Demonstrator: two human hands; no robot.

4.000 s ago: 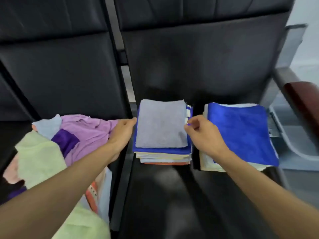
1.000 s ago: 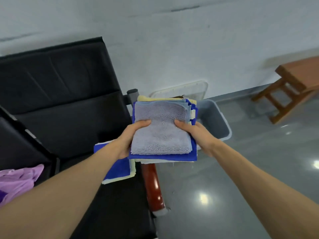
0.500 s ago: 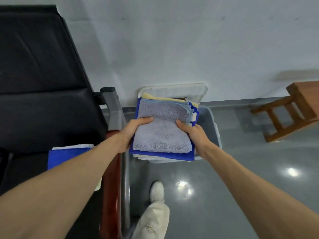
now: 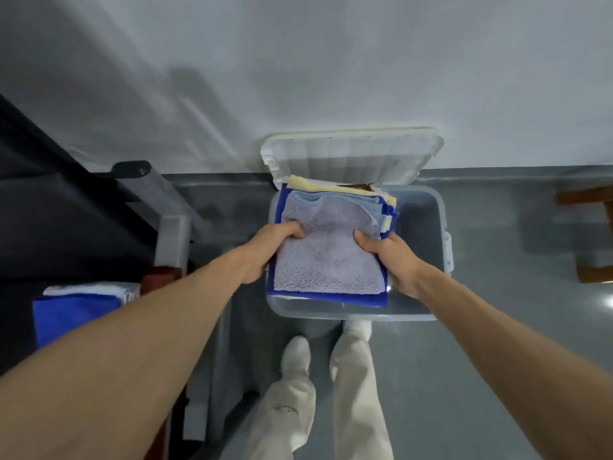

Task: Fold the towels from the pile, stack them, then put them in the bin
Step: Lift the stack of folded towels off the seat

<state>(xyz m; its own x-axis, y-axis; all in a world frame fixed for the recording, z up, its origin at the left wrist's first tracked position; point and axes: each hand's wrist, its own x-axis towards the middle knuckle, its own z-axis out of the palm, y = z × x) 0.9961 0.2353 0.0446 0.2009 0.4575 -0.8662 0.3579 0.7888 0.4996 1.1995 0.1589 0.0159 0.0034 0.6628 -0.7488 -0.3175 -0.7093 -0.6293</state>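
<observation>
A stack of folded towels (image 4: 330, 257), grey on top with blue and pale yellow layers below, hangs over the left part of a clear plastic bin (image 4: 428, 247) on the floor. My left hand (image 4: 265, 252) grips the stack's left edge, thumb on top. My right hand (image 4: 388, 257) clamps its right edge the same way. The bin's white lid (image 4: 351, 154) stands open against the wall behind it. A second folded stack with a blue towel on top (image 4: 74, 315) lies on the black seat at the left.
A black chair with a grey metal arm frame (image 4: 169, 227) and a red-brown armrest (image 4: 159, 278) stands left of the bin. My legs and white shoes (image 4: 295, 355) are just in front of the bin. A wooden stool (image 4: 593, 234) shows at the right edge.
I lifted the grey-topped stack off the seat with both hands, turned right, and carried it over the bin. It now sits lower, at the bin's opening.
</observation>
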